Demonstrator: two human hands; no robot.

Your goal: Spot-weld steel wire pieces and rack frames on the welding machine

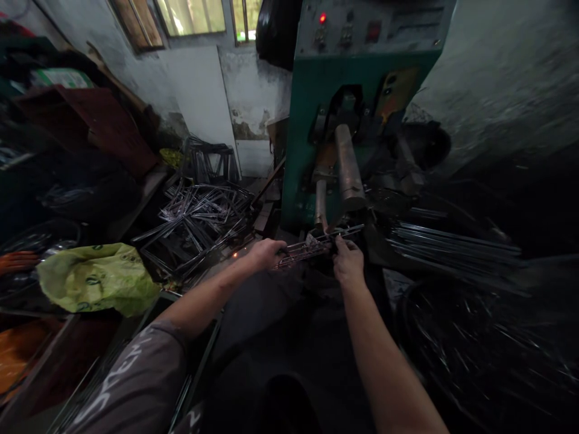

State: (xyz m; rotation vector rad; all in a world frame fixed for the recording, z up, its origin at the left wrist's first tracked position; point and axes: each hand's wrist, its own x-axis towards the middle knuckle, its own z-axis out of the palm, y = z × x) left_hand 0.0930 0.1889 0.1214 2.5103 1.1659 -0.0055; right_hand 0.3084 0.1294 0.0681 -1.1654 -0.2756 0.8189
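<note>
Both my hands hold a narrow metal wire frame (316, 244) level in front of a green welding machine (362, 78). My left hand (266, 253) grips the frame's left end. At the right part, my right hand (348, 262) pinches it just below the machine's round metal electrode arm (349, 169). The frame's far end lies under that arm's tip. A small orange spark (235, 255) glows on the floor left of my left hand.
A pile of finished wire frames (199, 220) lies on the floor to the left. A bundle of straight metal rods (452, 244) lies to the right. A yellow-green plastic bag (97, 277) sits at left. A red lamp (322, 18) glows on the machine's panel.
</note>
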